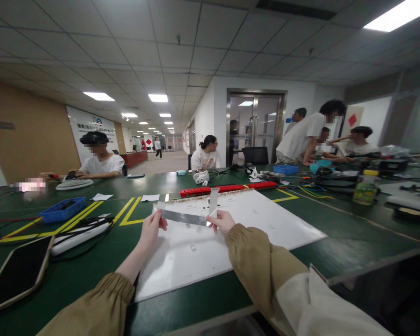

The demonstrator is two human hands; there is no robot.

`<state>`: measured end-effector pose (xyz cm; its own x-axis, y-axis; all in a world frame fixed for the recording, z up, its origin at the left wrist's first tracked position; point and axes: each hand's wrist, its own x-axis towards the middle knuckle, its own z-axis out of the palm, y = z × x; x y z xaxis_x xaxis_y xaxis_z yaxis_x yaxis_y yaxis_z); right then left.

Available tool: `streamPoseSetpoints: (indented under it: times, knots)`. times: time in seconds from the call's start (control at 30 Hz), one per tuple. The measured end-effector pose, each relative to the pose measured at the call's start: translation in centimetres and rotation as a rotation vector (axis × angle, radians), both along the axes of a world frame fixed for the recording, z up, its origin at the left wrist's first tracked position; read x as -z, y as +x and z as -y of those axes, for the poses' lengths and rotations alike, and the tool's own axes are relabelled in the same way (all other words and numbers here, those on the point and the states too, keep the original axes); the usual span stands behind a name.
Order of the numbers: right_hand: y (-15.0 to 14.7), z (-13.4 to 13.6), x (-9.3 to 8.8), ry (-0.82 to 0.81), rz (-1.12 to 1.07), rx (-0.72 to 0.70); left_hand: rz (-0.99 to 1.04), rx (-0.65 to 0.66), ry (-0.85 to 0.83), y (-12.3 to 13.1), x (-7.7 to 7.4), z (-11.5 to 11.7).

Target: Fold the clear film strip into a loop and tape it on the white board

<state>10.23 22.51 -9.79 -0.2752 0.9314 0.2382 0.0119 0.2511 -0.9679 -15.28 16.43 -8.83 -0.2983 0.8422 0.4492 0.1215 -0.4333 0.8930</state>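
Observation:
A thin grey flat ribbon cable (185,217) stretches between my two hands, above a white board (192,261) that lies on the green table. My left hand (152,228) pinches its left end between thumb and fingers, where a pale tip sticks up. At the other end, my right hand (224,221) is closed on the cable. From the right fingers a lighter strip (213,200) with fine lines rises upright; whether it is the same cable folded over, I cannot tell.
A phone (17,273) and a white device with black cables (80,235) lie left, near a blue tray (63,209). Red power strips (227,187) run behind the board. A bottle (366,187) stands right among wires. Several people are around the table.

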Motion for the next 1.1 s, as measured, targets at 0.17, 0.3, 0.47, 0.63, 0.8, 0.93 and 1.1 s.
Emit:
streamPoseSetpoints:
  times: [0.17,0.3,0.47,0.63,0.8,0.93,1.1]
  knots:
    - [0.1,-0.1,0.3,0.020,0.066,0.004,0.015,0.036,-0.020,0.0,0.1,-0.2]
    - [0.1,-0.1,0.4,0.031,0.118,0.030,-0.035,0.088,-0.018,-0.3,0.5,-0.4]
    - [0.2,0.1,0.3,0.058,0.153,0.101,-0.190,0.108,-0.011,-0.1,0.5,0.0]
    - [0.3,0.2,0.0,0.089,0.149,0.193,-0.261,0.174,-0.071,0.4,0.0,0.7]
    - [0.3,0.0,0.0,0.092,0.150,0.229,-0.346,0.218,-0.126,0.9,0.3,0.7]
    - [0.3,0.1,0.1,0.100,0.157,0.222,-0.383,0.219,-0.137,1.2,0.4,0.8]
    - [0.4,0.2,0.0,0.107,0.164,0.207,-0.400,0.239,-0.116,1.2,0.3,0.8]
